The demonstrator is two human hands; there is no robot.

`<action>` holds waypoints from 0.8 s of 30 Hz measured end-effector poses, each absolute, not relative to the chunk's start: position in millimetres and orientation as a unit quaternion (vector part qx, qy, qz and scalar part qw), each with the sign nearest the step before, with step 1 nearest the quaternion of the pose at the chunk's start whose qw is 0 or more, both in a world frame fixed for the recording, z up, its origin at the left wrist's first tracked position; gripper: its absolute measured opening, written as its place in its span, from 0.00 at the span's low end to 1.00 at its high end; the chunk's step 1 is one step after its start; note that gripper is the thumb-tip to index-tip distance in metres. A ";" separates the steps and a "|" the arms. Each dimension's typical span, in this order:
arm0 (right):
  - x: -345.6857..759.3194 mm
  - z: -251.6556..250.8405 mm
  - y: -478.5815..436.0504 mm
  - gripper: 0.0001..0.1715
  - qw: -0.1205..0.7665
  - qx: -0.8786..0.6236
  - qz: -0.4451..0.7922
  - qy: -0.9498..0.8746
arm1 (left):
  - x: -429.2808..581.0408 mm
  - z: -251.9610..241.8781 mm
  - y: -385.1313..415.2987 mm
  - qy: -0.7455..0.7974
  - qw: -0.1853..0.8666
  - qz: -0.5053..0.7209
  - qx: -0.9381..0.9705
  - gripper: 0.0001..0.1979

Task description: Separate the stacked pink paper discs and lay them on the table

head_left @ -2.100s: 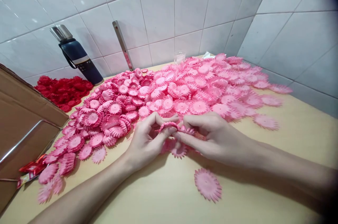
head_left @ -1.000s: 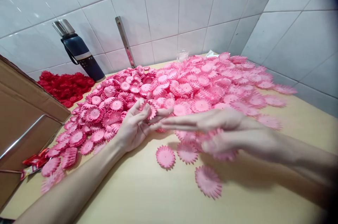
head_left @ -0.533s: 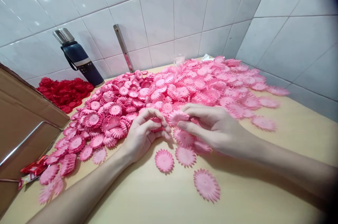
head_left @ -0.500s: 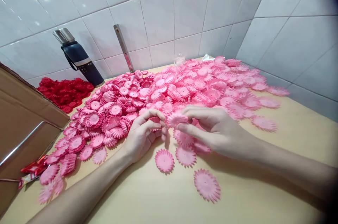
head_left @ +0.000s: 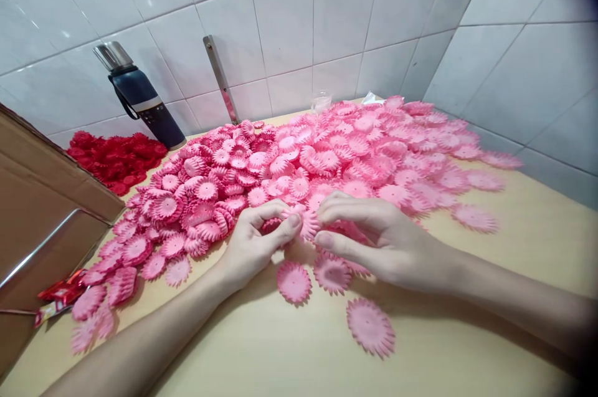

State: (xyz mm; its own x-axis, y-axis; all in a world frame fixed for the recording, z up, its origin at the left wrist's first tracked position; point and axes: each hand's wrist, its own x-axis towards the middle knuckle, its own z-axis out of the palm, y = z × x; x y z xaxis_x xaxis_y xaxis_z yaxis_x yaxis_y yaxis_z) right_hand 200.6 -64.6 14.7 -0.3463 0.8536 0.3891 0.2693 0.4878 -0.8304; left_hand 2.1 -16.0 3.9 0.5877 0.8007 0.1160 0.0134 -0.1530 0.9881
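Pinching pink disc (head_left: pixel 309 224) in left hand (head_left: pixel 256 246); holding right hand (head_left: pixel 399 241) with fingers parted beside it, cannot tell if touching. Seemingly partway, judging by curled discs (head_left: pixel 206 189) left of fingertips, flatter discs (head_left: pixel 357 188) beyond.

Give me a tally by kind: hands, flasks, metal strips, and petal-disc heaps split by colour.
Left hand and right hand: 2
Dark blue flask: 1
Metal strip: 1
Red petal-disc heap: 1
Pink petal-disc heap: 1
Total: 6
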 end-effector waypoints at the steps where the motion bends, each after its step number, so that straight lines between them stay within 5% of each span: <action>1: 200.4 15.4 -65.1 0.07 0.432 -0.381 0.341 -0.743 | 1.8 4.4 -16.6 0.304 0.572 0.335 0.684 0.16; 9: 199.5 14.1 -67.6 0.06 0.435 -0.387 0.380 -0.718 | 5.8 10.8 -21.3 0.317 0.526 0.312 0.725 0.20; 13: 198.7 15.7 -68.2 0.10 0.437 -0.402 0.374 -0.713 | 9.4 10.4 -23.3 0.342 0.562 0.361 0.662 0.11; 16: 197.9 17.4 -67.9 0.11 0.438 -0.404 0.356 -0.719 | 11.1 9.9 -23.6 0.335 0.579 0.412 0.618 0.15; 24: 198.9 14.7 -66.5 0.09 0.423 -0.382 0.345 -0.746 | 9.3 14.1 -21.4 0.309 0.533 0.353 0.704 0.09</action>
